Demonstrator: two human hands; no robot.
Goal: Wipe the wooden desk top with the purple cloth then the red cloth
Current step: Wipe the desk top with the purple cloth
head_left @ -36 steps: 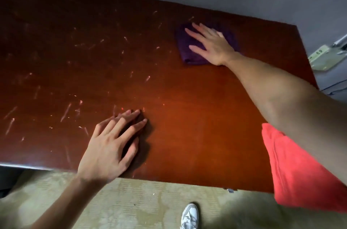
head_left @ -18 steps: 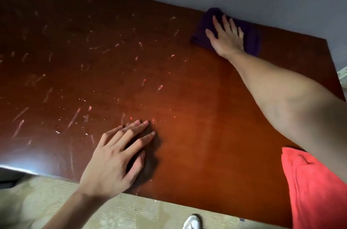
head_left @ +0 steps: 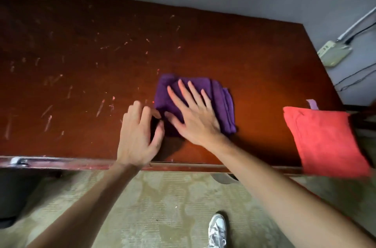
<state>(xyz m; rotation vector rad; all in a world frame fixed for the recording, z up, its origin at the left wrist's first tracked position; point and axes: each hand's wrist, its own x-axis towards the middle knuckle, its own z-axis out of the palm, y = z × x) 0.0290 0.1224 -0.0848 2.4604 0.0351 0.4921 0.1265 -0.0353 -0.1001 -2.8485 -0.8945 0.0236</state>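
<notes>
Head view: the right hand [head_left: 195, 113] is seen at the centre of the frame, fingers spread and straight, pressed flat on the purple cloth [head_left: 215, 101]. The left hand [head_left: 138, 136] is placed just beside it, at the cloth's left edge, fingers loosely bent; whether the cloth's corner is being pinched cannot be told, since the fingertips are blurred.

The purple cloth is bunched and folded on the wooden desk top [head_left: 81, 77], near the lower edge of the desk. The red cloth [head_left: 323, 142] is draped at lower right, partly hanging over the desk's front edge, well apart from the hands.

Several risks can be judged from this. Because the purple cloth is folded thick and held only by flat pressure, it may be slid out from under the palm or rolled up on a fast stroke, so that bare skin rather than cloth is dragged over the wood. The pale marks scattered across the left half of the frame may be left unwiped if strokes are kept to the centre. The red cloth may be knocked to the carpet [head_left: 162, 207] by a wide sweep of the right forearm, since much of it is unsupported.
</notes>
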